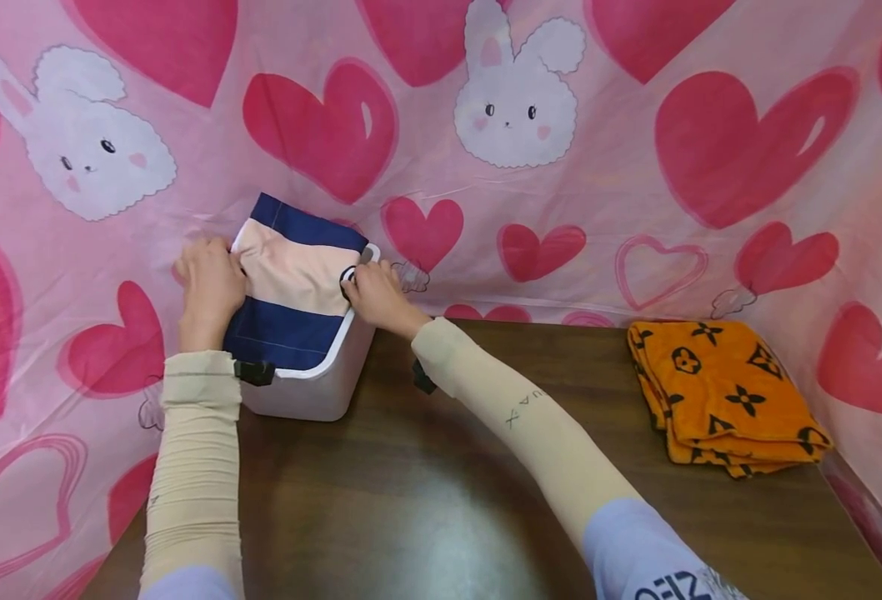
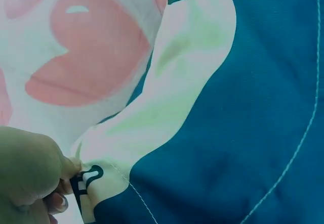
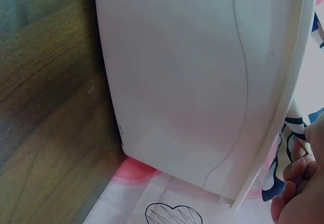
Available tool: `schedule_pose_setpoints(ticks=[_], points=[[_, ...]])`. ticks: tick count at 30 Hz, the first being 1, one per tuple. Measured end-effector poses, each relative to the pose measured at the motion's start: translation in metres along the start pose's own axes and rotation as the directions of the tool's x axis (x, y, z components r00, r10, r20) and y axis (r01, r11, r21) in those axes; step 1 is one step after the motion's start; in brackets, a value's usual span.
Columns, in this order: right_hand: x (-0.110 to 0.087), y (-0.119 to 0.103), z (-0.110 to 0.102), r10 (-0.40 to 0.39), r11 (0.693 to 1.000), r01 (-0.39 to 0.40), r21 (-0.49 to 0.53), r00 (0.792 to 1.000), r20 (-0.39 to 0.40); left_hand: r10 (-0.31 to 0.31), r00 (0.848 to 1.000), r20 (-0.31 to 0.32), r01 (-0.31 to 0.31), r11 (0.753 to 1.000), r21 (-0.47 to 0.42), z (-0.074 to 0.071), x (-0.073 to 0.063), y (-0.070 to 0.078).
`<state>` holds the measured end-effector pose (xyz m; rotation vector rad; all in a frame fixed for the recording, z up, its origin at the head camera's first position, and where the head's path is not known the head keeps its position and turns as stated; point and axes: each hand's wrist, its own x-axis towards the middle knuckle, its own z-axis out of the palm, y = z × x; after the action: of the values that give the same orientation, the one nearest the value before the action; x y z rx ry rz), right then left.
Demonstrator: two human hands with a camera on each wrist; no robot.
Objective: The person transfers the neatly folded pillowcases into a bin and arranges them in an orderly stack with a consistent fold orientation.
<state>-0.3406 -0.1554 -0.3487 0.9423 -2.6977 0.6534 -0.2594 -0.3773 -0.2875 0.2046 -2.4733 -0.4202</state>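
Observation:
A folded navy-and-cream cloth (image 1: 294,271) with stitched seams lies over the mouth of a white plastic bin (image 1: 313,395). At its left edge, my left hand (image 1: 211,283) grips the fabric; the left wrist view shows that thumb and fingers (image 2: 63,171) pinching a corner with a black-and-white print. My right hand (image 1: 383,293) pinches the opposite edge near the bin's right rim. In the right wrist view, the curled fingers (image 3: 298,171) of this hand hold the cloth just beyond the rim. Most of the bin's inside is hidden under the fabric.
The bin stands at the back left of a brown wooden table (image 1: 426,500). A folded orange blanket (image 1: 726,396) with black motifs lies at the right. Pink heart-and-rabbit fabric (image 1: 598,200) hangs close behind the bin and along both sides.

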Motion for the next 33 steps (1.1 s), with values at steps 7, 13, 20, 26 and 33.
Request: schedule_pose_setpoints(ticks=[7,13,20,26,33], points=[[-0.001,-0.001,0.000,-0.007,1.000,0.008,-0.012,1.000,0.027,0.021,0.998,0.053,-0.024,0.998,0.050,-0.003,0.000,-0.004],[-0.006,-0.001,0.000,-0.002,1.000,0.002,0.018,1.000,0.011,-0.002,0.992,0.127,-0.007,0.998,0.068,-0.005,-0.003,-0.008],[-0.011,0.007,0.000,0.039,0.996,-0.040,0.085,0.999,0.009,0.005,0.995,0.100,-0.008,0.999,0.033,-0.005,-0.006,-0.008],[-0.018,0.023,-0.002,-0.020,0.995,0.019,0.095,1.000,0.010,0.023,0.984,0.178,-0.037,0.997,0.074,-0.005,-0.008,0.003],[-0.033,0.036,-0.008,-0.072,0.996,0.067,0.050,0.993,0.090,0.075,0.944,0.321,-0.108,0.990,0.086,0.000,-0.014,0.030]])
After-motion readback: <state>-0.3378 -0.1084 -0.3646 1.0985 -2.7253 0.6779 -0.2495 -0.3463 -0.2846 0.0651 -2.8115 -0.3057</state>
